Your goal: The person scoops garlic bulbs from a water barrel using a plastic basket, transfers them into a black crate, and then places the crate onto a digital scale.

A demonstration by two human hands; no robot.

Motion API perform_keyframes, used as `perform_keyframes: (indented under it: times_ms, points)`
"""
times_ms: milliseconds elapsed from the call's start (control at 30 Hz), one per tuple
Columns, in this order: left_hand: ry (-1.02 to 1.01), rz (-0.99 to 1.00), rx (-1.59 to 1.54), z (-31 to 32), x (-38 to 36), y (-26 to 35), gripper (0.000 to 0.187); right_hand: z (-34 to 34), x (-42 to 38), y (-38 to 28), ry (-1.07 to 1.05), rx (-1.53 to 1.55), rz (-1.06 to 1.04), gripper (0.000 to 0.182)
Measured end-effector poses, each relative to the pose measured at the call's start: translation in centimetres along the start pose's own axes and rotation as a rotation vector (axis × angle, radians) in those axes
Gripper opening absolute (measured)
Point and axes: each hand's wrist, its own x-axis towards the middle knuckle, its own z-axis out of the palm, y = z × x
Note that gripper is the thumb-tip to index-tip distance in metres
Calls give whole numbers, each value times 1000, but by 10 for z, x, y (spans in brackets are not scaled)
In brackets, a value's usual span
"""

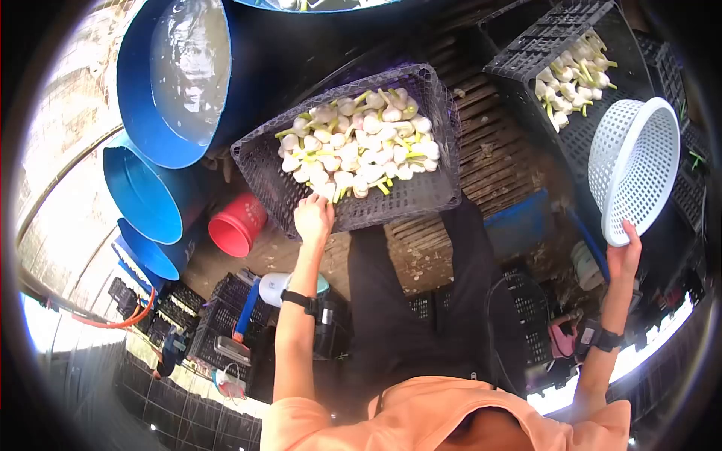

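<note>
A black plastic crate (406, 207) in front of me holds a heap of white garlic bulbs (361, 143) with short green stems. At its near left corner, my left hand (314, 218) has curled fingers against a garlic bulb (325, 189) at the edge of the heap; the fingertips are partly hidden. Off to the right, my right hand (623, 254) grips the rim of a white plastic colander (620, 150), which is tipped on its side with its open face turned right.
Another black crate (538, 56) with garlic bulbs stands at the upper right, behind the colander. Blue tubs (143, 184) line the left side, one containing water. A red bucket (237, 224) stands left of the main crate. Stacked black crates (218, 312) are lower left, above slatted flooring (481, 143).
</note>
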Motion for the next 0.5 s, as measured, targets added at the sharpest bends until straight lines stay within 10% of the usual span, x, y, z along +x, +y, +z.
perform_keyframes:
  times_ms: [333, 500]
  points:
    - [-239, -36, -134, 41, 40, 56, 62, 69, 17, -13, -203, -93, -1, 55]
    - [-64, -382, -654, 57, 35, 33, 39, 86, 17, -12, -247, -152, -7, 56]
